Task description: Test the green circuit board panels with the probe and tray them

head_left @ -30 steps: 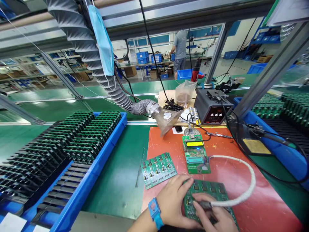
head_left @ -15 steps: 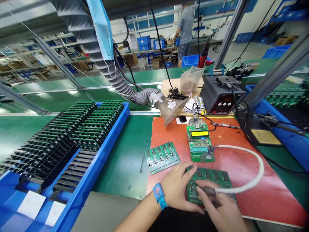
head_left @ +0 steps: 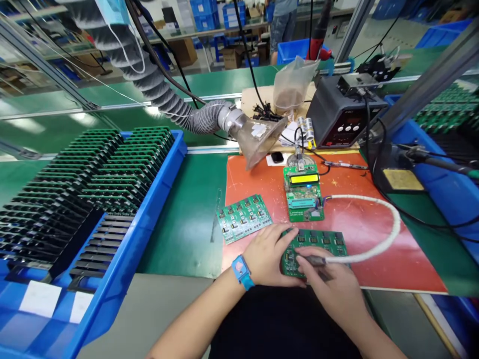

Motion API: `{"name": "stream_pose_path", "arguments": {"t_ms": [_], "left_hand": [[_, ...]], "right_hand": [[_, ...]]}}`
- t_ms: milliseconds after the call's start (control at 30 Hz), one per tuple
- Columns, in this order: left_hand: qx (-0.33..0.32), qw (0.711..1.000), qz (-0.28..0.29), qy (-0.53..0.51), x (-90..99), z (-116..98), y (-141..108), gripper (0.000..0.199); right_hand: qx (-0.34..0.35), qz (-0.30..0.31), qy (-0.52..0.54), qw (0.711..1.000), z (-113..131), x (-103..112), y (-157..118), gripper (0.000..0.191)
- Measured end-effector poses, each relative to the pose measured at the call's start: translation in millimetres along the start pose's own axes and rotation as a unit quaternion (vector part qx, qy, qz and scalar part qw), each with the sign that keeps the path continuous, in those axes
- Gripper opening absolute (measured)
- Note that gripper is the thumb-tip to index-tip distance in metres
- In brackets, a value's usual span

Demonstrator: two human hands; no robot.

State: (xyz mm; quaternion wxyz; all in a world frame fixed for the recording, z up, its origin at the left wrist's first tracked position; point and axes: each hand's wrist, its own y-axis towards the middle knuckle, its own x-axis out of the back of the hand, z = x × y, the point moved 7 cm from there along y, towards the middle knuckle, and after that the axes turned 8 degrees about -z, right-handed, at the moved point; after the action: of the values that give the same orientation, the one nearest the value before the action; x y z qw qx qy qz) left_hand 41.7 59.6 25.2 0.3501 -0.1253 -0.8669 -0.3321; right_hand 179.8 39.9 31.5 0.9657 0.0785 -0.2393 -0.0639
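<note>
My left hand, with a blue watch-like band at the wrist, grips the left end of a green circuit board lying on the red mat. Fingers rest near its top edge and the thumb at its lower edge. Closed round the dark probe end of a white sleeved cable, my right hand holds it over the left part of that board. Whether its tip touches is hidden by the fingers. The cable loops back to a programmer board with a lit yellow display. Left of it lies a second circuit board.
On the left, a blue tray holds rows of upright boards. A fume hose with a funnel hangs above the mat. Behind stand a soldering station and a plastic bag. A person stands across the benches.
The camera has tilted downward, so the bench appears higher in the picture. Both hands stay at the same board, with the probe still held over its left part.
</note>
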Motion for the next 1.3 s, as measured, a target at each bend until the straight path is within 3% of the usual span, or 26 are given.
{"name": "stream_pose_path", "arguments": {"t_ms": [167,333,500,667,800,933,1033,1100,1167,1300], "left_hand": [[-0.012,1.000,-0.022,-0.003,4.0,-3,3,0.088],[0.007,0.999,-0.024,-0.020,6.5,-4,6,0.092],[-0.007,0.999,-0.035,0.001,38.8,-1,2,0.100],[0.084,0.987,-0.058,0.121,97.2,47,-25,0.095],[0.134,0.974,-0.039,0.180,116.5,83,-52,0.093],[0.153,0.965,-0.013,0.212,109.6,84,-57,0.096],[0.105,0.968,-0.050,0.224,97.5,54,-41,0.098],[0.039,0.982,-0.040,0.182,77.9,26,-27,0.091],[-0.019,0.994,0.019,0.108,50.5,4,-18,0.083],[-0.052,0.995,0.074,0.032,15.7,-10,-12,0.075]], "right_hand": [[-0.070,0.026,0.015,0.997,0,2,0,0.023],[-0.104,0.019,0.053,0.993,10,9,-3,0.023],[-0.146,-0.060,0.134,0.978,-5,45,-1,0.021],[-0.155,-0.099,0.073,0.980,-42,85,3,0.027],[-0.178,-0.076,0.058,0.979,-61,85,-3,0.031],[-0.168,-0.082,0.062,0.980,-60,78,-6,0.032],[-0.163,-0.080,0.047,0.982,-57,76,-6,0.034],[-0.159,-0.079,0.035,0.984,-57,77,-6,0.035],[-0.153,-0.081,0.023,0.985,-59,78,-7,0.034],[-0.154,-0.071,0.006,0.986,-62,77,-10,0.033]]}}
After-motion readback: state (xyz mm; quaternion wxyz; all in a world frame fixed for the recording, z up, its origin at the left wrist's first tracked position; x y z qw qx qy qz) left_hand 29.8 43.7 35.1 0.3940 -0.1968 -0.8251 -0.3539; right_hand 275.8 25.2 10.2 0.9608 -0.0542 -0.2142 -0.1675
